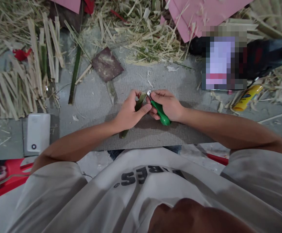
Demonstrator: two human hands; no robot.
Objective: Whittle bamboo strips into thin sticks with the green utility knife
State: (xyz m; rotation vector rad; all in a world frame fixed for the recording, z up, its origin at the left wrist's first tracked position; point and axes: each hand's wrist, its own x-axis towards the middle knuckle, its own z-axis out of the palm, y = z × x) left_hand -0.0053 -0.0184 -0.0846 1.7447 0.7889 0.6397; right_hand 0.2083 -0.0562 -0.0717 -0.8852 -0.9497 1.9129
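Near the front edge of the table, my left hand is closed around a green bamboo strip. The strip's pale cut end points away from me, and its other end shows below the palm. My right hand grips a green-handled tool with a short metal head, which is at the strip's upper end. Whether metal and bamboo touch is hard to make out. Just beyond my left hand lies a dark brown square piece, dusted with shavings. A longer green strip rests to its left.
Split bamboo sticks are piled on the left, above a white power bank. Shavings and pink sheets cover the far side. At right are a pixelated device and a yellow tube.
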